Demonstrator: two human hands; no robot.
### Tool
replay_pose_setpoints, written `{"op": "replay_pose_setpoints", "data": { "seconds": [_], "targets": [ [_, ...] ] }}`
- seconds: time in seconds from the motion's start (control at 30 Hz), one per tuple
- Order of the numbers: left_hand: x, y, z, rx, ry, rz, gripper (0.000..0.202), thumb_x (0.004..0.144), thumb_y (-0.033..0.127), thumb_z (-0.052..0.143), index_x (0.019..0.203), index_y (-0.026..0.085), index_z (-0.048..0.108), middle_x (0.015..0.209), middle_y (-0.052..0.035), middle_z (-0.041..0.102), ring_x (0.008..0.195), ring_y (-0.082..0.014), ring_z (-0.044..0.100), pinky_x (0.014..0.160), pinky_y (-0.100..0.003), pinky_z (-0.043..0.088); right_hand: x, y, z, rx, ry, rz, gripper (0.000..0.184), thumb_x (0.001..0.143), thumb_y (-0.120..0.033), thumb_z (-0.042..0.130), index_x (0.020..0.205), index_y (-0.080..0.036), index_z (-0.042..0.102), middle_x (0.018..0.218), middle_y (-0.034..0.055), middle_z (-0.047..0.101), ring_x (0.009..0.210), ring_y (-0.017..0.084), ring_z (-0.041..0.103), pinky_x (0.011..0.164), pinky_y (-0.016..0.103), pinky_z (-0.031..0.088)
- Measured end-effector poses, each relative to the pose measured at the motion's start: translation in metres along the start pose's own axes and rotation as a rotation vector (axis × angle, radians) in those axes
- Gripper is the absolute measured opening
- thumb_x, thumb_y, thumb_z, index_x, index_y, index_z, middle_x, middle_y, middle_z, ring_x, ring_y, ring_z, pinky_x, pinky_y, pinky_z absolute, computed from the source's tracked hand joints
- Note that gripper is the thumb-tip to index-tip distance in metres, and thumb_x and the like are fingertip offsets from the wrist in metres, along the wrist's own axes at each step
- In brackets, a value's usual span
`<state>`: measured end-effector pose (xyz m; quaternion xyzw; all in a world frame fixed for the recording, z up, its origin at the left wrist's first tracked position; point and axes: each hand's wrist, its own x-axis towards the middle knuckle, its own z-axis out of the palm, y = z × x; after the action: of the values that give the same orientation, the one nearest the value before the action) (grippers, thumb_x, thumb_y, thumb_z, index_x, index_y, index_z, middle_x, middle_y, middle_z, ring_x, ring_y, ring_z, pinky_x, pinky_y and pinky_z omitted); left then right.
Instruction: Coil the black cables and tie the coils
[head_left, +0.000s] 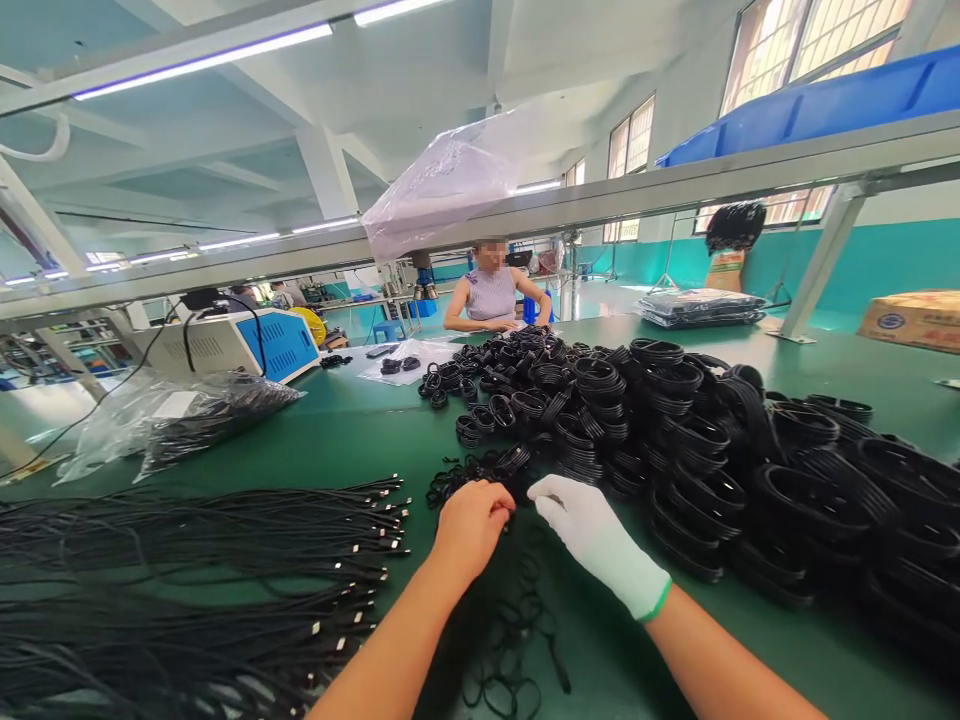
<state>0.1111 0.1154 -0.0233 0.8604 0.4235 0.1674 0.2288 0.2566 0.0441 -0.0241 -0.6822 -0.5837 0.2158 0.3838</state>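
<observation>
The carton [911, 320] bears illegible print. Left hand [474, 525] and gloved right hand [589, 535] curl narrowly near coiled cables [598, 382]; any grip is indiscernible.

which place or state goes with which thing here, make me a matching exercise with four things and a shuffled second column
Column one
1. left hand
2. right hand
3. coiled cables
4. uncoiled cables

Column two
A. heaped on the picture's right side
B. white-gloved
C. laid out lengthwise at the picture's lower left
D. bare

Right pairs: 1-D, 2-B, 3-A, 4-C
</observation>
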Motion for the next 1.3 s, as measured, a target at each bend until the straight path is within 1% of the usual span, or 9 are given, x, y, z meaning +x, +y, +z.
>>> {"op": "replay_pose_setpoints", "data": {
  "seconds": [0.17, 0.4, 0.5, 0.6, 0.67, 0.8, 1.07, 1.2, 1.3],
  "targets": [
    [-0.015, 0.002, -0.012, -0.172, 0.02, -0.138, 0.018, 0.073, 0.016, 0.052, 0.074, 0.02, 0.07, 0.064, 0.0002, 0.067, 0.061, -0.0156, 0.059, 0.054, -0.022, 0.039, -0.007, -0.013, 0.01, 0.089, -0.107, -0.1, 0.015, 0.071, -0.024, 0.053, 0.08, -0.018, 0.064, 0.07, -0.0007, 0.064, 0.062, 0.013, 0.056, 0.057, 0.023, 0.043],
    [-0.029, 0.008, -0.028, -0.228, 0.104, -0.226, 0.016, 0.064, 0.012, 0.051, 0.055, 0.021, 0.061, 0.055, 0.0019, 0.059, 0.055, -0.015, 0.051, 0.053, -0.024, 0.031, -0.015, -0.022, 0.011, 0.024, 0.024, -0.178, 0.016, 0.07, -0.015, 0.044, 0.056, -0.02, 0.048, 0.056, -0.0038, 0.045, 0.056, 0.011, 0.042, 0.054, 0.024, 0.034],
    [-0.034, 0.0, -0.031, -0.327, 0.074, -0.261, 0.016, 0.067, 0.016, 0.048, 0.056, 0.02, 0.059, 0.055, 0.0014, 0.06, 0.052, -0.0141, 0.052, 0.052, -0.023, 0.035, -0.016, -0.02, 0.01, 0.057, 0.049, -0.191, 0.015, 0.076, -0.02, 0.043, 0.066, -0.02, 0.054, 0.061, -0.002, 0.051, 0.058, 0.012, 0.046, 0.055, 0.024, 0.039],
    [-0.04, -0.004, -0.026, -0.43, 0.011, -0.283, 0.017, 0.07, 0.02, 0.045, 0.059, 0.02, 0.059, 0.057, 0.0006, 0.064, 0.047, -0.0129, 0.052, 0.048, -0.022, 0.037, -0.018, -0.019, 0.016, 0.091, 0.003, -0.235, 0.021, 0.076, -0.023, 0.047, 0.091, -0.019, 0.061, 0.073, -0.0001, 0.061, 0.058, 0.012, 0.052, 0.056, 0.024, 0.044],
    [-0.045, -0.003, -0.021, -0.462, -0.001, -0.29, 0.017, 0.07, 0.022, 0.045, 0.06, 0.02, 0.059, 0.057, 0.0004, 0.064, 0.048, -0.0131, 0.053, 0.048, -0.021, 0.038, -0.021, -0.02, 0.021, 0.087, -0.027, -0.276, 0.024, 0.074, -0.021, 0.049, 0.093, -0.02, 0.062, 0.074, 0.0001, 0.062, 0.059, 0.012, 0.054, 0.057, 0.024, 0.045],
    [-0.055, 0.001, -0.017, -0.434, 0.071, -0.295, 0.014, 0.068, 0.022, 0.049, 0.057, 0.021, 0.058, 0.054, 0.0015, 0.061, 0.054, -0.0149, 0.054, 0.051, -0.022, 0.036, -0.025, -0.025, 0.024, 0.046, -0.006, -0.303, 0.017, 0.072, -0.016, 0.043, 0.068, -0.021, 0.059, 0.064, -0.0003, 0.056, 0.059, 0.013, 0.052, 0.056, 0.024, 0.041],
    [-0.06, -0.012, -0.024, -0.364, 0.114, -0.321, 0.015, 0.07, 0.022, 0.049, 0.056, 0.021, 0.055, 0.054, 0.002, 0.062, 0.056, -0.0149, 0.055, 0.051, -0.021, 0.034, -0.024, -0.024, 0.016, 0.024, -0.017, -0.212, 0.011, 0.073, -0.017, 0.042, 0.067, -0.022, 0.05, 0.054, -0.0045, 0.049, 0.048, 0.011, 0.049, 0.049, 0.022, 0.041],
    [-0.061, -0.024, -0.032, -0.221, 0.216, -0.382, 0.017, 0.07, 0.02, 0.047, 0.055, 0.021, 0.053, 0.053, 0.003, 0.056, 0.053, -0.0147, 0.049, 0.051, -0.022, 0.029, -0.021, -0.02, 0.013, -0.086, 0.054, -0.166, 0.012, 0.072, -0.017, 0.039, 0.062, -0.022, 0.044, 0.056, -0.0029, 0.048, 0.052, 0.013, 0.047, 0.05, 0.024, 0.039],
    [-0.068, -0.025, -0.038, -0.148, 0.15, -0.35, 0.015, 0.067, 0.017, 0.051, 0.055, 0.023, 0.058, 0.051, 0.0038, 0.056, 0.051, -0.0152, 0.049, 0.05, -0.022, 0.027, -0.018, -0.019, 0.012, -0.175, 0.064, -0.164, 0.014, 0.073, -0.017, 0.038, 0.062, -0.022, 0.045, 0.058, -0.0019, 0.05, 0.053, 0.013, 0.046, 0.052, 0.025, 0.037]
  ]
}}
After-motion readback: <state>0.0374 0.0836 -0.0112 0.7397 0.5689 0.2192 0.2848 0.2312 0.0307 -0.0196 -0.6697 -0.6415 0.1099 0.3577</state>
